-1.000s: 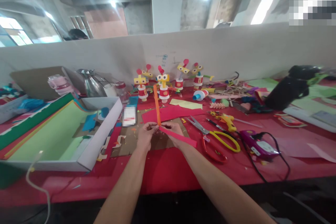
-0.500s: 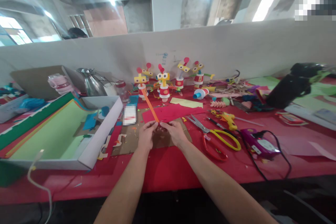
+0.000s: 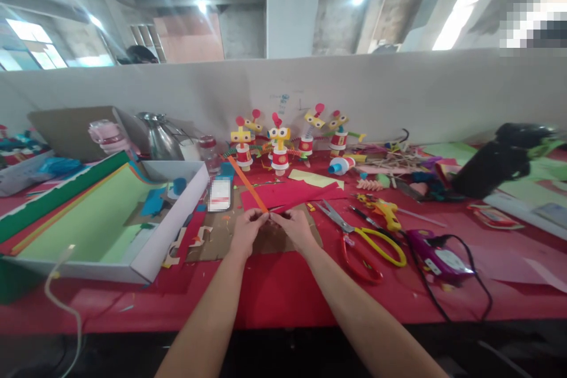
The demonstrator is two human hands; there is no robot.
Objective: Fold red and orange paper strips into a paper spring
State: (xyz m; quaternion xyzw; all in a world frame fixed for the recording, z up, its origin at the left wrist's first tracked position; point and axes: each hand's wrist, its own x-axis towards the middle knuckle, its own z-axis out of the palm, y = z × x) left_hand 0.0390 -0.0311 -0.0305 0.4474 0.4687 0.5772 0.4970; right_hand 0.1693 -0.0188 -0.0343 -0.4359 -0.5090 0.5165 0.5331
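An orange paper strip (image 3: 248, 185) slants up and leftward from my fingertips, its far end free in the air. My left hand (image 3: 247, 231) pinches its near end between thumb and fingers. Close beside it, my right hand (image 3: 296, 229) is closed at the same end, thumb near the other thumb. The fingers hide the strip's tip. Both hands are above a brown cardboard sheet (image 3: 212, 251) on the red-covered table (image 3: 283, 295). Red paper (image 3: 292, 194) lies just beyond them.
Several paper-cup figures (image 3: 280, 156) stand at the back. Scissors (image 3: 348, 227), a yellow glue gun (image 3: 388, 215) and a purple power box (image 3: 438, 254) lie right. An open white box (image 3: 177, 224) with coloured paper is left. A steel jug (image 3: 163, 139) and black bottle (image 3: 482, 159) stand farther back.
The orange strip's far end has swung left, so the strip leans more. Both hands stay together at its near end. The camera view has shifted slightly.
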